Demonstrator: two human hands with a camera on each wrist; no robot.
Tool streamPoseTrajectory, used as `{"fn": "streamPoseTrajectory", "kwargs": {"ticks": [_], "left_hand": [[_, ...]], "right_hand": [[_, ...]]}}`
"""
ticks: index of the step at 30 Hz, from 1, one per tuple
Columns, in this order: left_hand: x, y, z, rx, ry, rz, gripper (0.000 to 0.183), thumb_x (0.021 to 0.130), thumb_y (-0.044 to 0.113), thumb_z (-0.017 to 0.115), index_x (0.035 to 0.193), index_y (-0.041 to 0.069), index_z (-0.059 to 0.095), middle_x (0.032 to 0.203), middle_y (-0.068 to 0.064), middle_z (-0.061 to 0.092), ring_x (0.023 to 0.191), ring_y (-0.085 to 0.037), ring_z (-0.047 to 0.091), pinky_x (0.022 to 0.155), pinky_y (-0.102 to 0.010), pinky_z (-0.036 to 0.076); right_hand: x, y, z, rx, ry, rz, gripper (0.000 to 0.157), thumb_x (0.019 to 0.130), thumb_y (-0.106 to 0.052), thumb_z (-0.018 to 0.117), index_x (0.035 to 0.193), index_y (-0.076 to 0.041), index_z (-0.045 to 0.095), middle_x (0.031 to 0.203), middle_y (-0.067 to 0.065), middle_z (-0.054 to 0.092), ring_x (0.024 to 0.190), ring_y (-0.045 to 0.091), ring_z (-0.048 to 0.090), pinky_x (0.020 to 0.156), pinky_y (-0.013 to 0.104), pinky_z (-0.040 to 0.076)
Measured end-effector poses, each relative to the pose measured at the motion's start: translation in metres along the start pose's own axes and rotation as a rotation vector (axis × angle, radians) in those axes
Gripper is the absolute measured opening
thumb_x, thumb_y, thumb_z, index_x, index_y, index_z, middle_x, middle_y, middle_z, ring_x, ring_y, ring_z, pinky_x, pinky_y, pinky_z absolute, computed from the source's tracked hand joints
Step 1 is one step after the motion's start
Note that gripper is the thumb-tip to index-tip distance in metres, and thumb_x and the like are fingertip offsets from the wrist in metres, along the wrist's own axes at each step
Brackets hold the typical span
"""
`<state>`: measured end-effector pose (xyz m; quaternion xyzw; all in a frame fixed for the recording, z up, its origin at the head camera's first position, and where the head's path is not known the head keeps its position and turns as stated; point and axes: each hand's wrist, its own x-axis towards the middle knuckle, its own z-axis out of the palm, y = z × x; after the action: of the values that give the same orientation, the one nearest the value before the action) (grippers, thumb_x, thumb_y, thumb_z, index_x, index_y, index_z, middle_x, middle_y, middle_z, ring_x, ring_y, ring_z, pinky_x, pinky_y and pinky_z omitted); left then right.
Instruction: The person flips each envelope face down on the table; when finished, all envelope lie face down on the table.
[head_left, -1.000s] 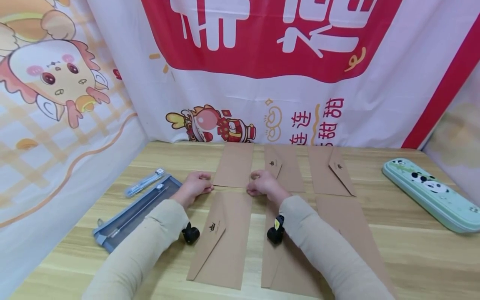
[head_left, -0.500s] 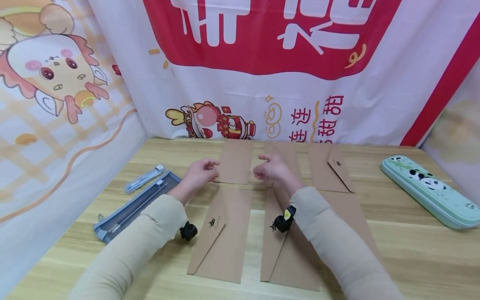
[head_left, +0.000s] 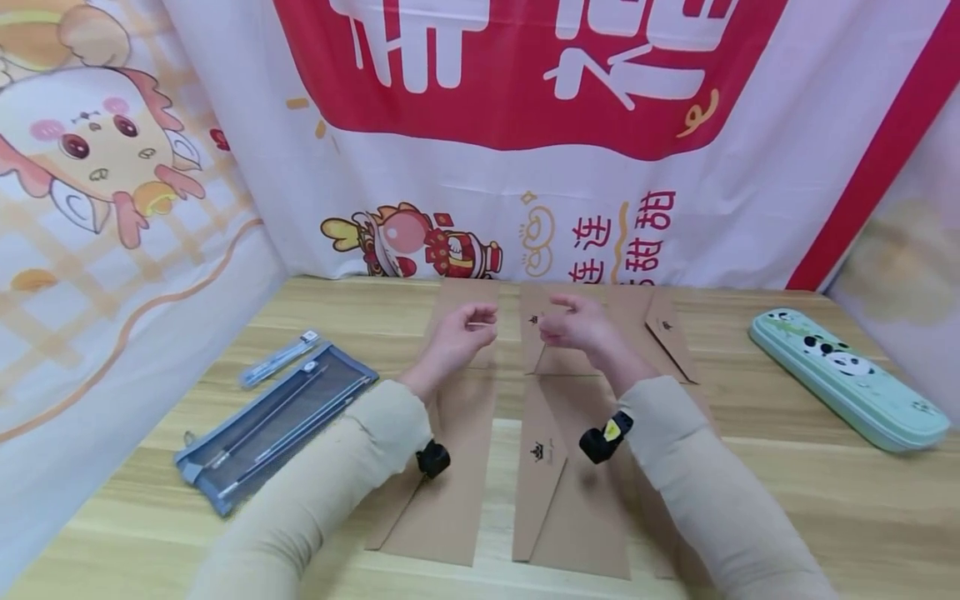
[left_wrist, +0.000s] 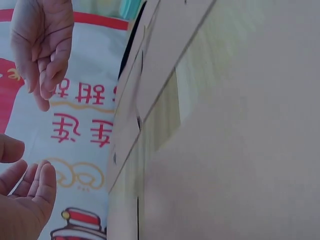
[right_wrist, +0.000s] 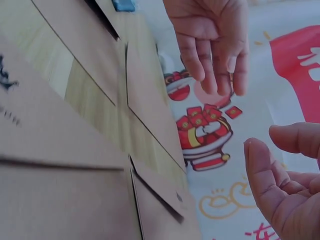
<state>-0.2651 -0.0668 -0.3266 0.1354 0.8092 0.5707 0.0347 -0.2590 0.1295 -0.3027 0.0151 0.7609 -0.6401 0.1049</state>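
Note:
Kraft-brown envelopes lie in two rows on the wooden table. In the head view my left hand hovers over the back-left envelope, fingers loosely bent and holding nothing. My right hand hangs above the back-middle envelope, also with nothing in it. Both hands face each other across a gap, clear of the paper in the wrist views. Nearer me are the front-left envelope and the front-middle envelope, its flap printed with a crown. My right sleeve partly hides the front-right envelope.
A back-right envelope has its flap slightly raised. To the left lie a blue mesh pencil pouch with long thin items inside and a slim light-blue packet. A green panda case stands on the right. Printed cloth hangs behind.
Both hands have left the edges of the back-left envelope, risen and shifted right. The envelopes keep their places, and more of the mesh pouch shows.

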Motion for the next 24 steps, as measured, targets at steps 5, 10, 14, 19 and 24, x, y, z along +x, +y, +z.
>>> {"fn": "streamPoseTrajectory", "kwargs": {"ticks": [5,10,14,19,24], "left_hand": [[0.007,0.002,0.023,-0.021,0.007,-0.006,0.038,0.085,0.0,0.058,0.123,-0.002,0.053,0.121,-0.019,0.056,0.112,-0.029,0.054,0.095,-0.034,0.047],[0.013,-0.006,0.042,-0.089,0.043,-0.035,0.038,0.084,-0.002,0.058,0.122,-0.004,0.054,0.123,-0.02,0.056,0.113,-0.029,0.054,0.095,-0.033,0.047],[0.016,-0.014,0.053,-0.148,0.084,-0.078,0.039,0.083,-0.005,0.057,0.122,-0.005,0.054,0.124,-0.021,0.056,0.113,-0.029,0.054,0.095,-0.032,0.047],[0.018,-0.02,0.059,-0.16,0.091,-0.134,0.043,0.082,-0.004,0.058,0.125,-0.003,0.052,0.127,-0.019,0.054,0.114,-0.028,0.052,0.095,-0.032,0.046],[0.019,-0.023,0.061,-0.169,0.046,-0.192,0.048,0.083,0.0,0.058,0.13,0.001,0.048,0.133,-0.016,0.047,0.118,-0.028,0.047,0.097,-0.036,0.044]], "right_hand": [[-0.006,0.005,-0.015,-0.023,0.026,0.008,0.065,0.088,-0.002,0.056,0.145,-0.003,0.025,0.126,0.027,0.05,0.104,0.03,0.059,0.094,0.038,0.048],[-0.013,0.015,-0.028,-0.07,0.035,0.03,0.063,0.091,-0.008,0.053,0.146,-0.005,0.022,0.134,0.025,0.045,0.119,0.036,0.049,0.097,0.037,0.046],[-0.02,0.027,-0.036,-0.06,0.037,0.076,0.064,0.092,-0.014,0.053,0.147,-0.008,0.021,0.138,0.02,0.042,0.124,0.035,0.044,0.105,0.043,0.036],[-0.03,0.043,-0.039,0.114,0.036,0.211,0.074,0.087,-0.026,0.061,0.147,-0.023,0.02,0.143,0.006,0.039,0.132,0.028,0.033,0.111,0.057,0.012],[-0.03,0.055,-0.043,0.177,0.048,0.242,0.078,0.085,-0.026,0.063,0.148,-0.025,0.017,0.152,0.005,0.024,0.139,0.031,0.017,0.112,0.056,0.004]]}}
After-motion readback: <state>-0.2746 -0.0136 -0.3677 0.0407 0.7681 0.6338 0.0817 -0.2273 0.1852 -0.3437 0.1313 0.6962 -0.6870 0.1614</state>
